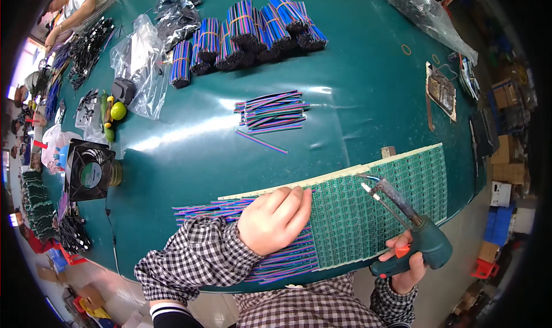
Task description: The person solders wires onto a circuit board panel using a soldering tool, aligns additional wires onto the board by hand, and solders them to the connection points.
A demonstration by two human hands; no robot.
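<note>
The person's left hand [276, 220], in a black-and-white checked sleeve, lay palm down with its fingers curled together and their tips at the upper edge of a rectangular green circuit-board panel [374, 227]. Whether those fingertips pinched a wire could not be told. The right hand [409, 266] was closed around the handle of a dark green soldering gun [432, 248] with an orange trigger, at the panel's lower right. The gun's slim metal barrel pointed up and to the left, its tip over the panel near the upper edge; contact could not be told.

The panel lay on a glossy dark green counter [190, 118], close to the person's body. Thin blue, pink and black striped wires [284, 265] stretched leftward from its left side, passing beneath the left hand and sleeve. Beyond the panel sat a loose pile of short striped wires [273, 112], and farther back stood banded wire bundles [241, 26]. A square black fan [89, 173] stood at the left.
</note>
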